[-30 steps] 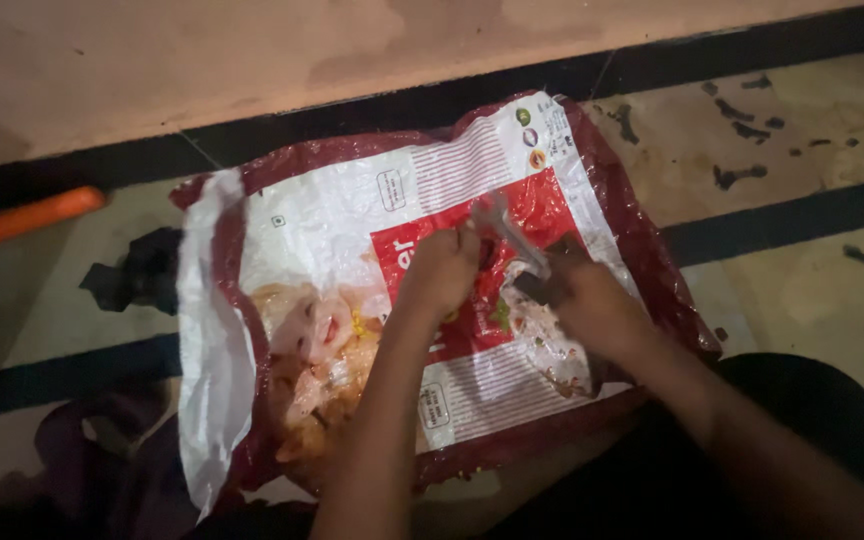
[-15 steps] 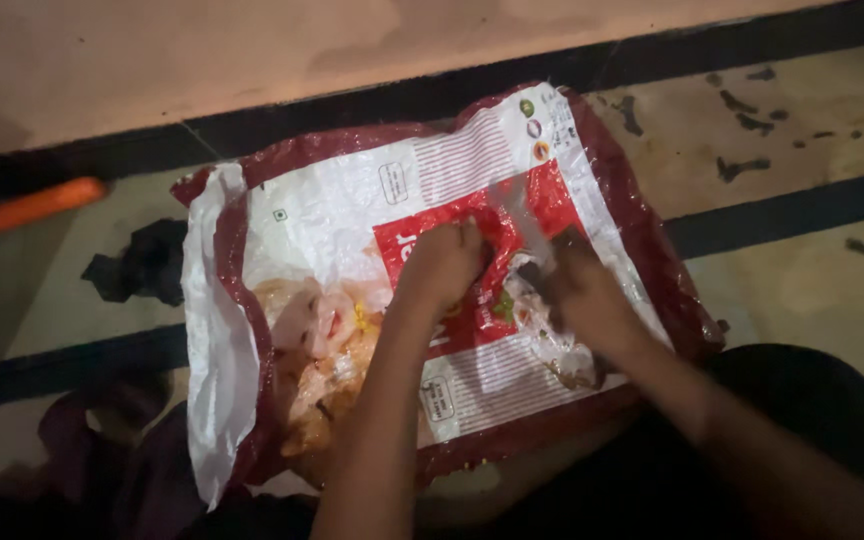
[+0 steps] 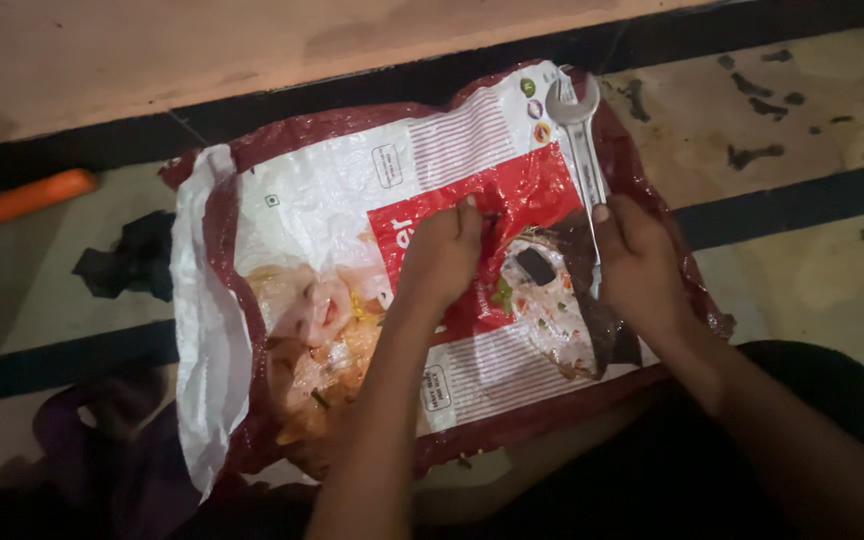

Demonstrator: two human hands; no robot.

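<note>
Silver open-ended metal wrench [image 3: 580,160] lies upper right on the red-and-white printed plastic sack [image 3: 352,200], right hand [image 3: 642,265] gripping its lower end; left hand [image 3: 442,255] presses curled, empty, at centre.

Dim, warm light falls from above. Glare whitens the glossy sack [image 3: 352,200] at centre; the lower corners sink into deep shadow, and everything looks soft and grainy.
</note>
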